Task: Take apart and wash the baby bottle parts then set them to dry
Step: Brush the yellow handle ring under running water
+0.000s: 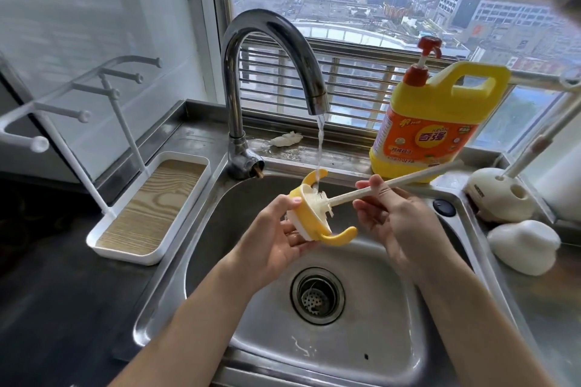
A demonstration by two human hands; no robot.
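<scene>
Above the sink (408,308) basin, well inside its rim, the left hand (276,239) grips the yellow bottle collar (311,214) under the tap (267,72); the right hand (386,214) pinches the brush (361,192) poking into it.

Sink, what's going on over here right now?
A person is washing a baby bottle part at the sink. The left hand holds a yellow ring with handles under the running tap, while the right hand grips a white brush whose bristles are pushed into the ring. A drying rack stands left of the sink and a yellow soap jug sits behind it.
</scene>
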